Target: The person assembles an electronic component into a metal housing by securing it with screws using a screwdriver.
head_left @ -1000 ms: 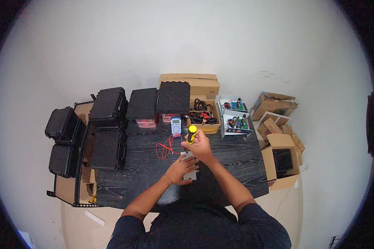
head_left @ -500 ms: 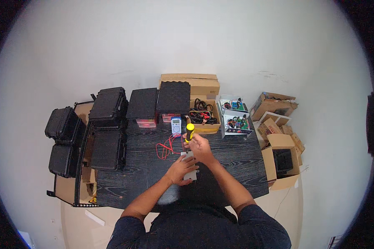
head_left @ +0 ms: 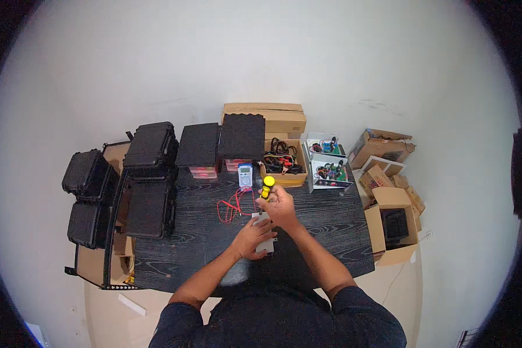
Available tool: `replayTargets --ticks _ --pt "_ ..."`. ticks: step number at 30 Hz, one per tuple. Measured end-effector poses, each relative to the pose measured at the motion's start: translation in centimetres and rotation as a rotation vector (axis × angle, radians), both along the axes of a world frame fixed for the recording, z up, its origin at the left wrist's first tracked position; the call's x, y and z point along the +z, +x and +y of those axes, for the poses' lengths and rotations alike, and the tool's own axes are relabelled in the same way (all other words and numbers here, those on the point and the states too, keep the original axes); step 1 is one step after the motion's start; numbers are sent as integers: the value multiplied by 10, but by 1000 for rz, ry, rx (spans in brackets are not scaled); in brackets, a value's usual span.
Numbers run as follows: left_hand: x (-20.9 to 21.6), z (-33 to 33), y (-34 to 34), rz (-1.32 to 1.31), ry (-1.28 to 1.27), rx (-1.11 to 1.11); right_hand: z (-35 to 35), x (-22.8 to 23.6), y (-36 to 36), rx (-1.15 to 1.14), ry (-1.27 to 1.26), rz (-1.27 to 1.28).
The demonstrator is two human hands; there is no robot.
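A screwdriver (head_left: 268, 184) with a yellow and black handle stands nearly upright in my right hand (head_left: 279, 207), whose fingers are wrapped round it. Its lower end meets the far end of a flat light-grey metal piece (head_left: 265, 246) on the table; the exact contact point is hidden by my fingers. My left hand (head_left: 253, 239) lies across that grey piece with its fingers spread, pressing it against the tabletop. Just beyond my hands rests a blue and white multimeter (head_left: 246, 176), with red test leads (head_left: 231, 210) curled to its left.
The tabletop (head_left: 203, 249) is black wood grain. Black cases (head_left: 151, 206) are stacked at left. Black panels (head_left: 242, 136) cover pinkish plastic boxes at the back, beside a carton of cables (head_left: 284, 165). Two open housings with circuit boards (head_left: 330, 172) stand at back right; cartons (head_left: 391, 229) lie beyond the right edge.
The screwdriver's handle has tilted slightly to the right and toward me as my right hand shifted. My left hand and the grey metal piece stay in place.
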State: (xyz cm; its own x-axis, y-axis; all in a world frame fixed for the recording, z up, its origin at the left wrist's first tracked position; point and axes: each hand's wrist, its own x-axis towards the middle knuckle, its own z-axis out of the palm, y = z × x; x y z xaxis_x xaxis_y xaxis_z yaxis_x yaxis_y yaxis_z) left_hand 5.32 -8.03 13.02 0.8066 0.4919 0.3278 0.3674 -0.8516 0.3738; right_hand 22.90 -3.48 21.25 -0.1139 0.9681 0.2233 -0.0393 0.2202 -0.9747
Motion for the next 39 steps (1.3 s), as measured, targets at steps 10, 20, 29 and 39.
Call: replayTargets --ticks 10,20,29,39 --pt "1 1 2 -26 -27 -17 2 -18 8 22 121 -262" --pt "-3 0 2 40 -50 -1 3 -16 8 76 -20 -133" --pt "3 -2 1 64 -11 15 8 -12 11 85 3 -83" --pt "-4 1 0 41 -8 9 0 -1 4 22 42 -102"
